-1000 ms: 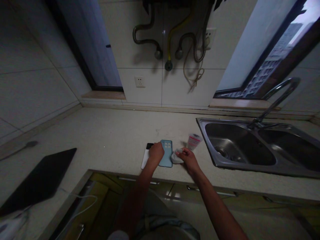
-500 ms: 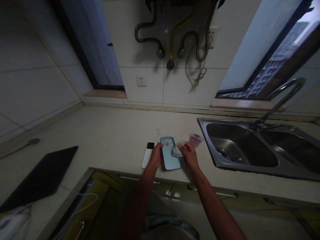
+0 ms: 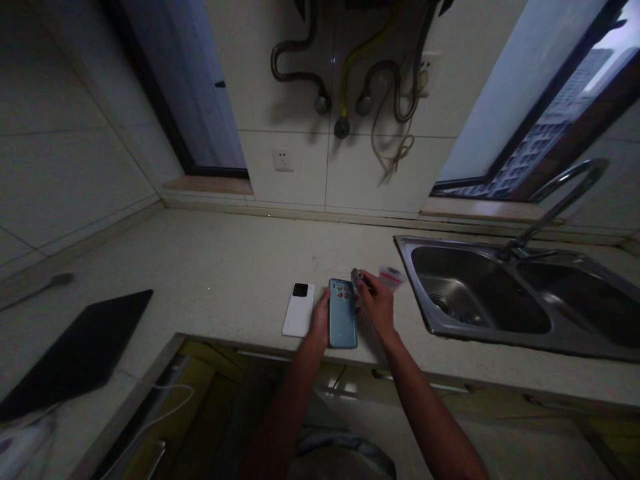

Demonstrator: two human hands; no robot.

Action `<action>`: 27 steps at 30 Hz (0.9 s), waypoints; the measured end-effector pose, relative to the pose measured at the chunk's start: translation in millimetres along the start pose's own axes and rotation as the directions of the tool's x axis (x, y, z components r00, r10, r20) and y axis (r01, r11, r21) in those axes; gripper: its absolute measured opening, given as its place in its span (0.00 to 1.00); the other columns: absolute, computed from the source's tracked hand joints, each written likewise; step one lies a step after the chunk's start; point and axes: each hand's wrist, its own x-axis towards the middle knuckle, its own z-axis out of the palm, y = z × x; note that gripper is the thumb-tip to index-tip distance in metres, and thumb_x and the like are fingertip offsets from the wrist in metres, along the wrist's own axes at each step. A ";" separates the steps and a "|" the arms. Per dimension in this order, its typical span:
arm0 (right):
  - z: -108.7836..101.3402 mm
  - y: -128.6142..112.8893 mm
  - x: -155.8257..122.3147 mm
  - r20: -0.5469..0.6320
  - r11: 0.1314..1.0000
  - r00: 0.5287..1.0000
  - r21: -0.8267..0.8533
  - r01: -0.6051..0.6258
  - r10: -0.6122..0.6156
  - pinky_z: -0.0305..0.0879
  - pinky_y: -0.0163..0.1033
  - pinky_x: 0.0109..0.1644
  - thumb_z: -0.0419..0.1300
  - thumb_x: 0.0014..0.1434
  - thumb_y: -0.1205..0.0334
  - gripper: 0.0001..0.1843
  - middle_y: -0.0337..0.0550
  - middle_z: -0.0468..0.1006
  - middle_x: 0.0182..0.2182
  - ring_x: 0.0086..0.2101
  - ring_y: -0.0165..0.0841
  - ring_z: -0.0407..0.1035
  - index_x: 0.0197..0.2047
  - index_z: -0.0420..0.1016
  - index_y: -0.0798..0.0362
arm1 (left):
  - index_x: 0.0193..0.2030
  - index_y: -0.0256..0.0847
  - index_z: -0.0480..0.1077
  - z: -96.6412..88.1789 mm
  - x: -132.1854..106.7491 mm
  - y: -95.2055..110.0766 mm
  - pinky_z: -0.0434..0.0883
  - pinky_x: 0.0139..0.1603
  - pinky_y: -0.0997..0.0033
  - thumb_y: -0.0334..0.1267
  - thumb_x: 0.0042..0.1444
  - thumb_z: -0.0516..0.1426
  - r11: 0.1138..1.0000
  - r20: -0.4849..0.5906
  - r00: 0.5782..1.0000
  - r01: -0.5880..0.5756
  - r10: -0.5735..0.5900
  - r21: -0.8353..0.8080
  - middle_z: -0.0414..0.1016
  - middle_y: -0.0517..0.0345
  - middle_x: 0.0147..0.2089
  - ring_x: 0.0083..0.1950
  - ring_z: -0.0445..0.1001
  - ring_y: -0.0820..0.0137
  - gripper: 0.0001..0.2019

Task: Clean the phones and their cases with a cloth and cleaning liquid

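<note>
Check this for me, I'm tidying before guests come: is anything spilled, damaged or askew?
One thing: the thin white cable loops loosely over the edge of the pale countertop, where it could perhaps snag. I see no spill, and no damage to the teal rectangular phone case in the left grip, though fine marks wouldn't show.

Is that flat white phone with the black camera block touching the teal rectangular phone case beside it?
Apart. The head view shows pale countertop between the upper parts of the white phone and teal case; lower down, the left hand sits between them.
</note>
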 end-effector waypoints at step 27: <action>-28.4 -24.8 -66.2 0.739 0.740 0.591 -0.193 0.645 -0.323 0.73 0.46 0.55 0.51 0.65 0.68 0.20 0.46 0.82 0.48 0.49 0.41 0.75 0.55 0.78 0.48 | 0.60 0.39 0.68 -4.8 0.4 18.3 0.76 0.37 0.62 0.66 0.60 0.48 0.988 -0.055 0.996 -0.081 0.075 -0.132 0.80 0.42 0.47 0.36 0.80 0.61 0.35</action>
